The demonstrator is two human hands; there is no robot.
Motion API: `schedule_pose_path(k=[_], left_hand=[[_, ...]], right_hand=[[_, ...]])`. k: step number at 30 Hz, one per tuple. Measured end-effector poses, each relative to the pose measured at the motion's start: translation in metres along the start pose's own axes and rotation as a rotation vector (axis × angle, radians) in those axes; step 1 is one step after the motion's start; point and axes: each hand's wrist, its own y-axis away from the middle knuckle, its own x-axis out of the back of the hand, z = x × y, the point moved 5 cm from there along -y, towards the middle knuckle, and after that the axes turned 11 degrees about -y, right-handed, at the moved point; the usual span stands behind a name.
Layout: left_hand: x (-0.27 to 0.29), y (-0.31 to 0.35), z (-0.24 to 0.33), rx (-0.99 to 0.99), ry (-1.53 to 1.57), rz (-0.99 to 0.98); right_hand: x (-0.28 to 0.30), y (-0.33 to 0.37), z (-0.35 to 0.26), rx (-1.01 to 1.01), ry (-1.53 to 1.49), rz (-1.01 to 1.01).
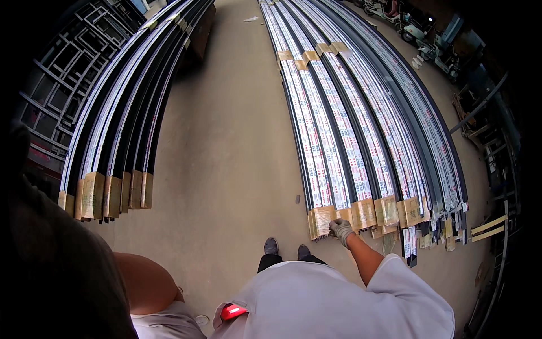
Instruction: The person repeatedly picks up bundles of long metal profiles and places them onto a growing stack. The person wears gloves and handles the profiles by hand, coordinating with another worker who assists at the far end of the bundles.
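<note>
Concrete floor (226, 147), bare and grey, running up the middle of a workshop. On the right, a long stack of profiles (350, 130) lying flat on the floor, dark with pale printed film, stretching away toward the top. Tape bands (307, 55) in tan round the bundles far up, and cardboard caps (367, 213) on the near ends. Loose, uneven profile ends (437, 226) at the stack's right corner. On the left, a second stack (121, 113), set well apart from the first, with its own cardboard caps (107, 195) on the near ends. Metal frames (68, 73) leaning in the dark beyond it, at the left rim. Parked vehicles (418, 28) at the top right.

Right hand (342, 229) in a grey glove, reaching out from a white sleeve (395, 282) to the near end of the right stack, touching one capped bundle end (323, 219) at the stack's left corner. Fingers curled together on the cap; whether truly clamped round it or only pressed against it, cannot tell. Left hand nowhere in view. Shoes (287, 247) on the floor just left of the hand, close to the bundle ends. Another person's shoulder (147, 282) low at the left.
</note>
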Motion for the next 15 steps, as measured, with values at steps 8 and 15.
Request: schedule_pose_path(k=[8,15], left_hand=[[0.070,0.009,0.056,0.024,-0.470,0.086],[0.154,0.008,0.096,0.041,-0.734,0.181]], right_hand=[[0.024,0.018,0.007,-0.240,0.007,-0.017],[-0.009,0.021,0.021,-0.206,0.010,-0.062]])
